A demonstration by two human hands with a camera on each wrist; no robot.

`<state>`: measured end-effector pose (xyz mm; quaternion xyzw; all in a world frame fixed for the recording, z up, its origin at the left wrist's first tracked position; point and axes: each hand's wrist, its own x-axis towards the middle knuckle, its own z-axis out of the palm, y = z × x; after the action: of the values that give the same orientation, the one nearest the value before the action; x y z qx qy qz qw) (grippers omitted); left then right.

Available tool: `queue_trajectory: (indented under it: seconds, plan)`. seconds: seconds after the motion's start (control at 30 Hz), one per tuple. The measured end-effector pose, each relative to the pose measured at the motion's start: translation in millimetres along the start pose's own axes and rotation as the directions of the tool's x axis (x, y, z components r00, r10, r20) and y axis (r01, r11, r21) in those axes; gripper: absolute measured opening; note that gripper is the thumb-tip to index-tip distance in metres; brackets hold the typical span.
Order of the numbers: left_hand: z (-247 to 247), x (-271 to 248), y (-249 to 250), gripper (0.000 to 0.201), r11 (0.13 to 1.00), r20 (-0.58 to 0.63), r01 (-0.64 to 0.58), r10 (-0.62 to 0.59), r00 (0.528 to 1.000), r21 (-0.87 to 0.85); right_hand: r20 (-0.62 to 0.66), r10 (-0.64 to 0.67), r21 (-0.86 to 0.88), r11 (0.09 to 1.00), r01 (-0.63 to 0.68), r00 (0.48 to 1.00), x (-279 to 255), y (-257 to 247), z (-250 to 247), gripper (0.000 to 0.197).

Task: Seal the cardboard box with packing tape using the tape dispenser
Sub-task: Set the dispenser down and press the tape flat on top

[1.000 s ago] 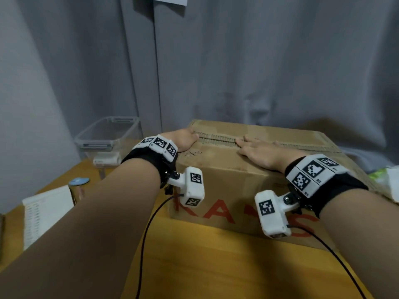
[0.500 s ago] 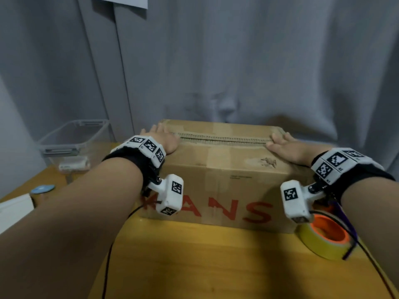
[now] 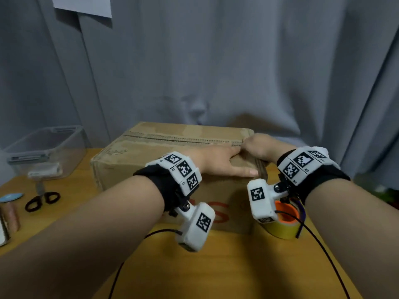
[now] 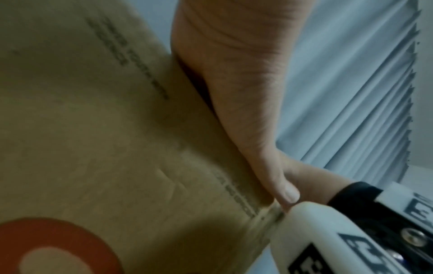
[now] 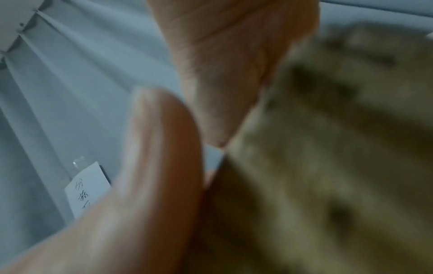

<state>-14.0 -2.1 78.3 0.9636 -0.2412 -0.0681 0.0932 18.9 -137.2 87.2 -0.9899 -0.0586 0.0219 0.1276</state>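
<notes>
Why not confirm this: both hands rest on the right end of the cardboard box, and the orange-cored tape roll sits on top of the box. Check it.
Not quite. The head view shows the tape roll on the wooden table, in front of the cardboard box. The left hand and right hand are placed as stated.

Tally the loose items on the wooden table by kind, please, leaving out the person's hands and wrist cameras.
Brown cardboard box: 1
Yellow tape roll with orange core: 1
Black-handled scissors: 1
Clear plastic storage bin: 1
Round light-blue lid: 1
Total: 5, not counting items cut off at the frame edges.
</notes>
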Motion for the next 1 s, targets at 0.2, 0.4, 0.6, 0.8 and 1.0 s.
queue_trajectory:
  seconds: [0.2,0.4,0.6,0.8,1.0]
  plan:
    - [2.8,-25.3,41.0,0.066,0.998,-0.063,-0.044,0.041,0.997,-0.043,0.026,0.047,0.337,0.940,-0.053,0.999,-29.4,21.9,-3.0,0.030]
    - [19.5,-44.6,70.3,0.050,0.991,-0.163,0.060,-0.039,0.986,0.121,0.003,-0.157,0.238,0.959,0.152,0.988,-67.7,38.7,2.9,0.040]
    - [2.5,-99.5,41.1,0.062,0.998,-0.033,0.037,-0.036,0.999,0.059,-0.182,-0.381,0.024,0.920,0.392,0.906,-92.5,41.9,22.3,0.041]
    - [-26.1,-162.1,-5.5,0.070,0.988,0.158,0.145,-0.151,0.976,0.052,-0.064,-0.462,-0.133,0.883,0.451,0.885,-91.2,2.6,20.5,0.067]
    - [-14.6,-174.6,-41.9,0.075,0.935,0.071,0.335,-0.344,0.936,0.112,-0.257,-0.402,-0.005,0.910,0.415,0.879,-82.8,-21.5,51.4,0.064]
